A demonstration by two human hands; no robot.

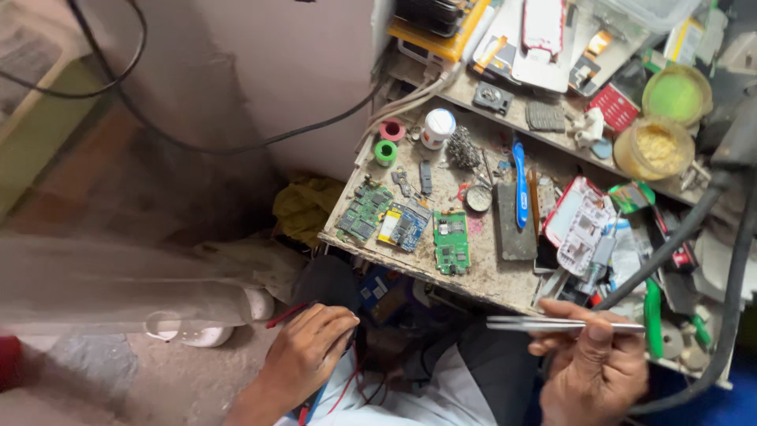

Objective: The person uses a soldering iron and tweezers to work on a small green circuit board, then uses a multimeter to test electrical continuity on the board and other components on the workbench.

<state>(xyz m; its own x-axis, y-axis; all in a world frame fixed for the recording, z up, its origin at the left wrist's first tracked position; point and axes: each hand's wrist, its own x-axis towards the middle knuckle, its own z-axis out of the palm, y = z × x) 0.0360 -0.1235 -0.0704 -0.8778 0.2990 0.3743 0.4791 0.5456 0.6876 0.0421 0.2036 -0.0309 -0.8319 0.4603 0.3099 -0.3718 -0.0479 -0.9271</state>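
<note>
My right hand point(595, 363) at the lower right holds metal tweezers point(552, 323), their tips pointing left, just below the workbench's front edge point(441, 276). My left hand point(307, 351) is lower left, below the bench, fingers curled around a dark object with red wires point(288, 315) running from it; what it grips is partly hidden. On the bench above lie three circuit boards: a green one point(364, 211), a blue and yellow one point(404, 225) and another green one point(451, 241).
The cluttered bench holds a blue toothbrush point(520, 185), a white phone frame point(582, 225), tape rolls point(388, 142), a white jar point(437, 128), yellow and green tubs point(658, 146) and a shelf of phone parts. Black cables point(670, 252) cross at right. Bare floor lies left.
</note>
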